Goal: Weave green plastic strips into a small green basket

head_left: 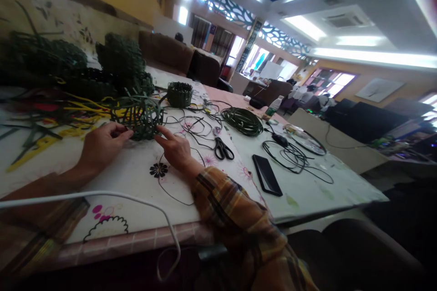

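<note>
A half-woven basket of dark green strips (138, 116) sits on the table in front of me, loose strip ends sticking up from it. My left hand (102, 145) pinches at its lower left side with thumb and forefinger; the exact strip between the fingertips is too blurred to tell. On the basket's right side, my right hand (175, 149) grips the weave with its fingertips. A thin dark cord runs along the cloth under my right wrist. Close by on the right lie black-handled scissors (223, 149).
Behind stands a small finished woven basket (180, 94). Green woven pieces (121, 57) and yellow strips (85, 107) crowd the left. Rightward lie a coil of green cord (242, 121), a phone (266, 175), a cable (290, 157) and a bottle (274, 107). A white cable (136, 198) crosses the front.
</note>
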`<state>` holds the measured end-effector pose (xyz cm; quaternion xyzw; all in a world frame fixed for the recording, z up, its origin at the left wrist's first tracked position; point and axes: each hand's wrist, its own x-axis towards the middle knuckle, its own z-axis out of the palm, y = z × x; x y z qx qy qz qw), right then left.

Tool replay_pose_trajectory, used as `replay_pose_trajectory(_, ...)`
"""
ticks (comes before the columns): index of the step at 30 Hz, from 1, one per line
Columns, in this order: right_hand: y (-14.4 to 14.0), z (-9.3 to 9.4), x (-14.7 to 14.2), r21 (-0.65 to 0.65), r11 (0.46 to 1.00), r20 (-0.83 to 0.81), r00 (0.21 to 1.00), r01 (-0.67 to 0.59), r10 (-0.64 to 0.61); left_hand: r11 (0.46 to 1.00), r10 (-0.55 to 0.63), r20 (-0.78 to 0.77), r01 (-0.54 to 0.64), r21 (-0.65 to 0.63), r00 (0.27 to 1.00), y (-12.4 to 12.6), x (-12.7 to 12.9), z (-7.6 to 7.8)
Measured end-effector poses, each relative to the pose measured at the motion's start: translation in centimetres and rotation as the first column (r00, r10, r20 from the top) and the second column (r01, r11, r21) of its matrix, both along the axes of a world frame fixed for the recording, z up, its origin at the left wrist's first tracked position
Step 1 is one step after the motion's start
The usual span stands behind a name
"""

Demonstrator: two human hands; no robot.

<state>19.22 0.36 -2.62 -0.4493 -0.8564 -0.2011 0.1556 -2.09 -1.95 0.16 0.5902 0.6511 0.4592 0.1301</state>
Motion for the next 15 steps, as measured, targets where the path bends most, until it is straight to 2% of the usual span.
replay_pose_trajectory(2,0.0,-0.1,-0.1,0.000,1.000,-0.006,1.000,-0.003,0.003,0.992,0.064,-0.047,-0.058,0.113,0.997,-0.8,0.2,0.3)
replay_pose_trajectory(4,0.0,-0.1,-0.1,0.009,1.000,-0.015,1.000,-0.016,0.016,0.955,0.112,-0.095,-0.081,0.287,0.989,-1.9,0.7,0.6)
replay_pose_trajectory(5,-0.1,-0.1,-0.2,0.015,1.000,-0.020,1.000,-0.023,0.023,0.934,0.086,-0.127,-0.036,0.356,0.988,-2.3,1.0,0.6)
replay_pose_trajectory(7,-0.1,0.0,-0.3,0.017,0.999,-0.033,0.999,-0.028,0.028,0.912,0.012,-0.211,0.075,0.402,0.978,-2.7,1.5,0.5)
replay_pose_trajectory(10,-0.2,0.2,-0.6,-0.014,1.000,-0.055,0.998,-0.026,0.025,0.908,-0.015,-0.371,0.168,0.384,0.929,-2.0,1.8,0.1)
replay_pose_trajectory(13,0.0,0.2,-0.8,-0.038,0.999,-0.045,0.998,-0.038,0.036,0.951,-0.024,-0.537,0.186,0.249,0.843,-0.4,1.8,-0.1)
replay_pose_trajectory(15,0.2,0.2,-0.9,-0.037,0.998,-0.035,0.999,-0.041,0.040,0.959,-0.069,-0.605,0.220,0.179,0.793,0.5,1.6,0.3)
